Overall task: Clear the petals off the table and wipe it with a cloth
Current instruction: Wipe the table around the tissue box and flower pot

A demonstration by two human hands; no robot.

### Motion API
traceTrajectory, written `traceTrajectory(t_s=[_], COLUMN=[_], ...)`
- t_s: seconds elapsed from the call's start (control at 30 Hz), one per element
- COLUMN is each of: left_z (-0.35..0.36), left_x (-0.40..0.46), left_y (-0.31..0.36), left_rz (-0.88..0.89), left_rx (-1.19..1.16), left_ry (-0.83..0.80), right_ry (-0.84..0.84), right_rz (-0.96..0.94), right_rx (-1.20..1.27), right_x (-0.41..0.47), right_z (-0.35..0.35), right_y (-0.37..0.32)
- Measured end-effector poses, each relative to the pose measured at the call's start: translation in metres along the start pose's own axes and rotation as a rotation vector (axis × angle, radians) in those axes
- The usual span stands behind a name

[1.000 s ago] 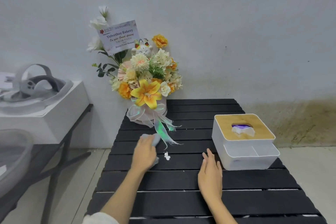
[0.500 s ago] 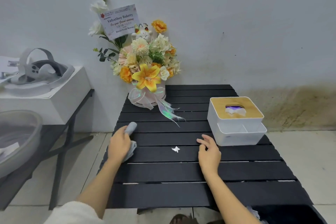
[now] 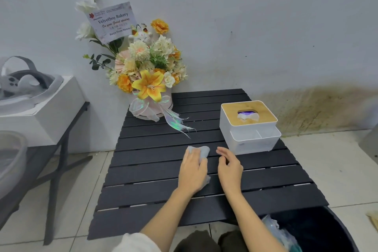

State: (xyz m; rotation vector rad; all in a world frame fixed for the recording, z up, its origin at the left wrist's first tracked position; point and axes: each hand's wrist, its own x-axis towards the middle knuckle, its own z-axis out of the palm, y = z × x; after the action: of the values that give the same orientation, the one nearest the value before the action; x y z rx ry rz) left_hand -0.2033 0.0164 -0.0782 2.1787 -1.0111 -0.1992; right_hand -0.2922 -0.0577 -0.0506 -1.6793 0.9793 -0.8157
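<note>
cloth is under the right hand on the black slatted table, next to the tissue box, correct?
Not quite: the head view shows the light blue cloth under the left hand, not the right hand. It does lie on the black slatted table, near the tissue box.

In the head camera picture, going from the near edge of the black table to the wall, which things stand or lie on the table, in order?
left hand pressing the cloth → tissue box → flower arrangement at the wall.
</note>
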Motion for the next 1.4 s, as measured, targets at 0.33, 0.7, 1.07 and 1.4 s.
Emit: traceTrajectory(t_s=[0.33, 0.7, 1.07, 1.4], left_z=[-0.043, -0.032, -0.008, 0.069], left_x=[-0.015, -0.010, -0.011, 0.001], left_y=[-0.037, -0.039, 0.001, 0.113], left_rz=[-0.138, -0.022, 0.116, 0.491], left_rx=[-0.218, 0.399, 0.429, 0.275], left_ry=[0.112, -0.088, -0.104, -0.274], right_ry=[-0.307, -0.193, 0.287, 0.598], right_rz=[-0.444, -0.334, 0.060, 0.583], right_rx=[-0.896, -0.817, -0.716, 0.673], right_x=[-0.017, -0.004, -0.010, -0.009], right_z=[0.071, -0.034, -0.192, -0.237], right_y=[0.003, 0.051, 0.100, 0.083])
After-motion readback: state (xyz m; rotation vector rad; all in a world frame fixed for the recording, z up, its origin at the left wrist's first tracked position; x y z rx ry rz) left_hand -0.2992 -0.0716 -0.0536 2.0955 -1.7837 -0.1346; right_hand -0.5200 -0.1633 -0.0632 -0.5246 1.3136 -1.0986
